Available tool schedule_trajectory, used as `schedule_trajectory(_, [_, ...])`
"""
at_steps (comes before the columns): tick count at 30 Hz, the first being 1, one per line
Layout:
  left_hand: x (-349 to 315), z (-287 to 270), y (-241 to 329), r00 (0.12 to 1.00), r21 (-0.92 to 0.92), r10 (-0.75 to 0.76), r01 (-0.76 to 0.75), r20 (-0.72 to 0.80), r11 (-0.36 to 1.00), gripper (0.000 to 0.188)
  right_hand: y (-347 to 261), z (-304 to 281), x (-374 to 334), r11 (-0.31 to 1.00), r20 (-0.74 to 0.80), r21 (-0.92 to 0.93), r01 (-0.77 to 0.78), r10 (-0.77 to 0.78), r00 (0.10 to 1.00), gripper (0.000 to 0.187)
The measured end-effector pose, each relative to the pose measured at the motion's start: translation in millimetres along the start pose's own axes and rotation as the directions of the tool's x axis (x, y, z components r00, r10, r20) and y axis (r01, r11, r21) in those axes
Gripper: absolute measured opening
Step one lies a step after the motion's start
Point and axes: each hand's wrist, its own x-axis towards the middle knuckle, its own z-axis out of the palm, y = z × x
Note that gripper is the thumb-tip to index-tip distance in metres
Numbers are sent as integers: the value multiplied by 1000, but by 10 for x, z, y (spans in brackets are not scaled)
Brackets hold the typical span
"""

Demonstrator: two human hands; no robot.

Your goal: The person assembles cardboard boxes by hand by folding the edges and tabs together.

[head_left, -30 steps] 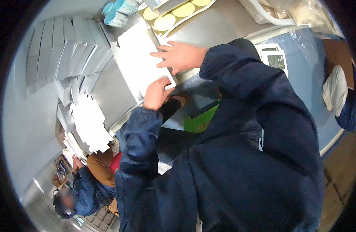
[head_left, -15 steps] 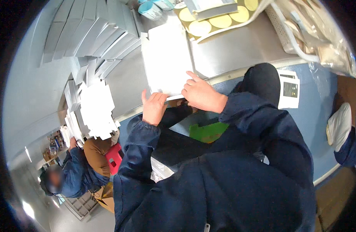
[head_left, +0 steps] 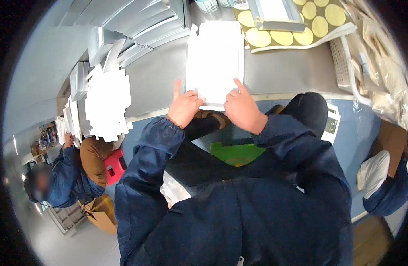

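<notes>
A white cardboard box [head_left: 215, 57], overexposed and with a small flap at its far left corner, lies on the metal worktop [head_left: 275, 77] in front of me. My left hand [head_left: 185, 109] grips its near left corner, one finger pointing away along the side and the others curled on the near edge. At the near right corner my right hand [head_left: 246, 111] holds the same box, its index finger stretched along the right side. Glare hides the details of the box's inside.
Grey boxes [head_left: 146, 22] stand in rows at the far left, beside a pile of white cardboard blanks [head_left: 107, 102]. A sticker sheet [head_left: 283, 37] bears another box [head_left: 279, 22]. A white basket [head_left: 343, 66] stands right. A co-worker [head_left: 66, 177] sits left.
My view has swung, so the surroundings sit differently in it. My right index finger now lies along the box's side rather than over its surface; both hands stay at the near edge.
</notes>
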Motion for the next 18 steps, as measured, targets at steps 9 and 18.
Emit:
schedule_trajectory(9, [75, 157, -419, 808, -706, -585, 376, -66, 600, 68, -517, 179, 28, 999, -1, -28, -17, 17, 1000, 12])
schedule_trajectory(18, [474, 231, -425, 699, -341, -712, 656, -60, 673, 22, 170, -196, 52, 950, -338, 261, -174, 258, 905, 36])
